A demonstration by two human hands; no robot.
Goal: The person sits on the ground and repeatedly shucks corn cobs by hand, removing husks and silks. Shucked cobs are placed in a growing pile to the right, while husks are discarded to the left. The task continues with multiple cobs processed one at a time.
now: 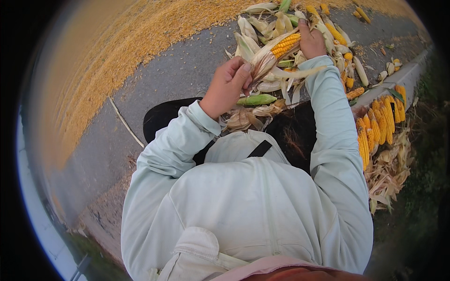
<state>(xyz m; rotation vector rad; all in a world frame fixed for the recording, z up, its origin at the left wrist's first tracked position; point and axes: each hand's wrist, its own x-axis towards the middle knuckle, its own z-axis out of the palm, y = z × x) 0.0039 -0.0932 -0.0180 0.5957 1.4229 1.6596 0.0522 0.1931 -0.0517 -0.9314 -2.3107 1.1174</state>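
Note:
Between my two hands hangs an ear of corn (286, 45) with its husk partly peeled back and a patch of yellow kernels bare. My left hand (230, 81) pinches the dry, brownish husk tip at one end. The other end is in my right hand (311, 41), whose fingers are partly hidden behind the ear and husk. A loose pale husk strip (299, 73) dangles by my right wrist. Below my hands lie a green-husked ear (257, 99) and crumpled dry husks (242, 118).
A heap of husks and ears (248, 30) lies ahead. Loose yellow kernels (154, 26) spread across the grey pavement (165, 73) at left. To my right, several bare ears with pulled-back husks (381, 117) rest beside the concrete curb (415, 70). A thin stalk (124, 121) lies at left.

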